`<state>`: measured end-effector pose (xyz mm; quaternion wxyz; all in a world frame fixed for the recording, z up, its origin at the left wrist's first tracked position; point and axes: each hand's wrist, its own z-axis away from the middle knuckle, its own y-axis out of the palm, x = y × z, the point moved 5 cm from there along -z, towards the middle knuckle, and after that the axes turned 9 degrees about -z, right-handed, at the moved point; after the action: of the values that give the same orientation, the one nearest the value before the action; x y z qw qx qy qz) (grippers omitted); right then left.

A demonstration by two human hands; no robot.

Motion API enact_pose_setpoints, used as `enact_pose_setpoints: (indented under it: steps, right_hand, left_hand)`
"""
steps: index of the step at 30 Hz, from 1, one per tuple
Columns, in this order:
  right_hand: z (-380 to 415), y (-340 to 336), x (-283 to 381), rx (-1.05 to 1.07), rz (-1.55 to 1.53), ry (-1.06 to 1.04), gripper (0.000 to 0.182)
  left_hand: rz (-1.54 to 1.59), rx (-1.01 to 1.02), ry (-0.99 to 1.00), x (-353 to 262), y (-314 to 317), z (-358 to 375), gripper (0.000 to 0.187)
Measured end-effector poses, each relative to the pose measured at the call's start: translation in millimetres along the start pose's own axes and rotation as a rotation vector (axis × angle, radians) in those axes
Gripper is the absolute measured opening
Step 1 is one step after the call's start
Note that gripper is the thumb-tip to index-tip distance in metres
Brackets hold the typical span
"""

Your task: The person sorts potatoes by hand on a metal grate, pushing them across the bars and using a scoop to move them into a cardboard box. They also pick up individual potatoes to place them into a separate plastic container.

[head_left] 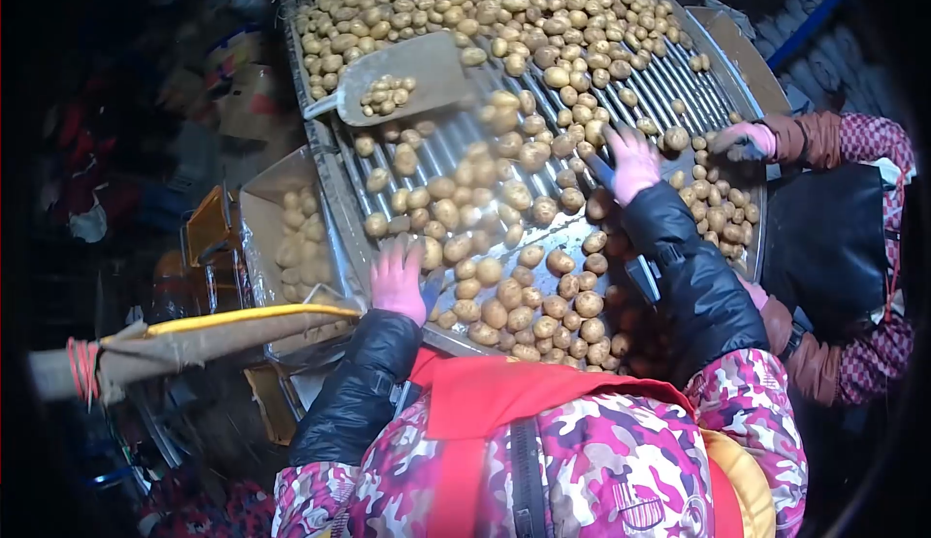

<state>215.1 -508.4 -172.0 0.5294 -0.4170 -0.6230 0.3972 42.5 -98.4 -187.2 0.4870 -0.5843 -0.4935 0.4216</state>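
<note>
Potatoes (509,293) lie loose on a metal tray (567,236) in front of me, below a roller conveyor (669,78). My left hand (400,281), in a pink glove, rests at the tray's left edge beside the potatoes, fingers stretched out and apart. Farther right and up, my right hand (632,168), also gloved in pink with darker fingers, reaches over the foot of the rollers. Its fingers are spread and touch or nearly touch potatoes there. Neither palm shows. A pale scoop (436,63) holding several small potatoes sits over the rollers at upper left.
A carton (254,192) of potatoes stands left of the conveyor. Toward me juts a yellow-edged, wrapped bar (223,325). On the right, another person's gloved hand (745,141) is by the conveyor's edge; that person's other glove (754,294) is lower. Another carton (739,53) stands at upper right.
</note>
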Motion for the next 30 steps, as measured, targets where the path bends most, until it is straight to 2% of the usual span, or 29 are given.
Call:
enact_pose_setpoints:
  steps: [2, 4, 6, 7, 8, 9, 10, 12, 13, 14, 15, 17, 20, 21, 22, 23, 24, 25, 26, 27, 28, 29, 30]
  right_hand:
    - [-30.5, -1.5, 39.3, 0.052, -0.066, -0.091, 0.074]
    - [-63.8, 1.4, 82.8, 0.161, -0.065, -0.09, 0.072]
    - [-92.9, 20.0, 111.6, 0.181, -0.129, -0.109, 0.072]
    - [-93.8, 27.1, 129.4, 0.09, -0.129, -0.116, 0.072]
    - [-91.7, 19.9, 152.0, 0.318, -0.162, -0.061, 0.071]
    - [-93.3, 58.9, 160.0, 0.206, -0.165, -0.096, 0.069]
    - [-66.4, 62.6, 177.6, 0.08, -0.057, -0.182, 0.067]
    - [-22.2, 58.0, 213.6, 0.306, -0.032, -0.546, 0.065]
    - [6.1, 43.3, 224.0, 0.335, -0.104, -0.548, 0.067]
    - [34.8, 46.2, 224.0, 0.309, -0.21, -0.664, 0.072]
    - [65.1, 48.2, 222.3, 0.316, -0.156, -0.754, 0.075]
    - [102.7, 33.2, 205.8, 0.26, -0.402, -0.791, 0.061]
    - [131.6, 9.1, 163.4, 0.399, -0.325, -0.856, 0.058]
    - [134.5, 1.0, 146.1, 0.456, -0.306, -0.803, 0.055]
    - [123.5, -14.4, 132.9, 0.36, -0.398, -0.769, 0.038]
    - [95.1, -36.9, 118.9, 0.734, -0.302, -0.177, 0.024]
    - [85.9, -39.3, 98.5, 0.456, -0.538, -0.265, 0.014]
    - [71.5, -44.2, 92.4, 0.395, -0.472, -0.122, 0.013]
    - [61.5, -46.8, 92.2, 0.102, -0.345, -0.265, 0.02]
    - [50.9, -36.9, 92.6, 0.07, -0.31, -0.227, 0.036]
    - [38.0, -22.7, 101.7, -0.059, -0.308, -0.364, 0.04]
    - [29.9, 5.5, 107.3, -0.016, -0.219, -0.407, 0.041]
    - [25.3, 18.7, 121.9, 0.021, -0.129, -0.449, 0.041]
  left_hand:
    - [0.032, 0.034, 0.001, 3.4, -14.1, -7.7, 0.063]
    - [0.04, 0.054, 0.012, 4.3, -17.8, -12.1, 0.062]
    - [0.025, 0.069, 0.024, 5.1, -19.3, -11.8, 0.062]
    - [0.016, 0.103, 0.025, 7.3, -17.4, -10.6, 0.065]
    - [0.02, 0.101, 0.024, 8.6, -16.4, -11.2, 0.065]
    - [0.026, 0.106, 0.017, 4.8, -16.8, -12.8, 0.066]
    - [0.037, 0.11, 0.015, 4.8, -14.3, -11.6, 0.066]
    - [0.036, 0.1, 0.015, 3.5, -17.4, -14.8, 0.06]
    - [0.038, 0.098, 0.015, 2.0, -19.7, -15.3, 0.057]
    - [0.039, 0.109, 0.009, 1.2, -20.2, -13.5, 0.057]
    - [0.039, 0.117, 0.006, 1.7, -20.5, -13.5, 0.057]
    - [0.049, 0.108, 0.015, 1.6, -21.2, -15.7, 0.059]
    - [0.048, 0.137, 0.017, 3.7, -21.3, -15.0, 0.059]
    - [0.048, 0.121, 0.029, 4.2, -21.4, -15.5, 0.06]
    - [0.046, 0.109, 0.036, 6.1, -20.4, -16.6, 0.06]
    - [0.058, 0.106, 0.04, 5.3, -17.7, -12.4, 0.061]
    - [0.053, 0.092, 0.046, 6.3, -17.8, -12.9, 0.061]
    - [0.061, 0.078, 0.047, 5.3, -19.0, -14.4, 0.06]
    - [0.081, 0.064, 0.048, 4.2, -19.6, -16.4, 0.059]
    - [0.096, 0.052, 0.045, 4.0, -21.0, -16.8, 0.059]
    - [0.106, 0.042, 0.039, 5.3, -22.8, -15.3, 0.059]
    - [0.101, 0.089, 0.028, 7.8, -18.1, -12.0, 0.067]
    - [0.085, 0.07, 0.034, 8.4, -15.3, -11.2, 0.067]
